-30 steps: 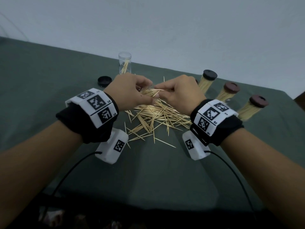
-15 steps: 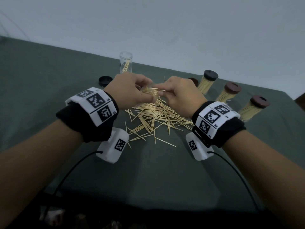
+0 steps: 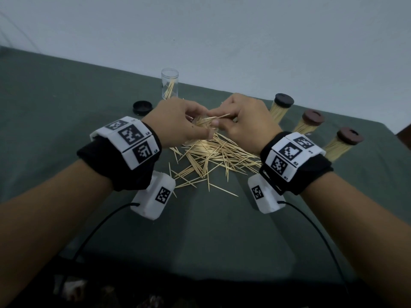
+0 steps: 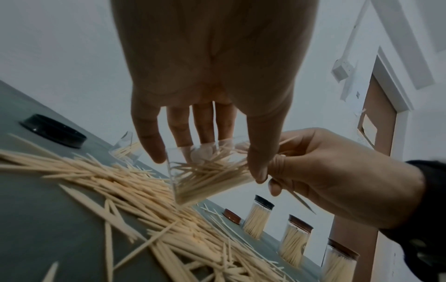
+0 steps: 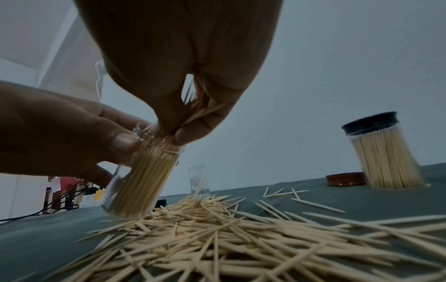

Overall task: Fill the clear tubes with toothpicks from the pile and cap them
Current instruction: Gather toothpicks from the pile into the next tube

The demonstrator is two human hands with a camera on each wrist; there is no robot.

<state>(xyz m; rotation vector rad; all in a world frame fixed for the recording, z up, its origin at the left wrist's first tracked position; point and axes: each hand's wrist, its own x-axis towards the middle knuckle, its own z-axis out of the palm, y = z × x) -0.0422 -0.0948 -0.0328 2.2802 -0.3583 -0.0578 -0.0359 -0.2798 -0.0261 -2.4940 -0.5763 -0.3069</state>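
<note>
Head view: we are now lifting the right hand higher, pinching toothpicks at the mouth of the tube that the left hand is gripping; filling continuing.

Both forearms reach in from the lower corners of the head view, wrists banded. Left hand curls thumb and fingers in a grip; right hand pinches fingertips together right beside it, mid-frame.
</note>
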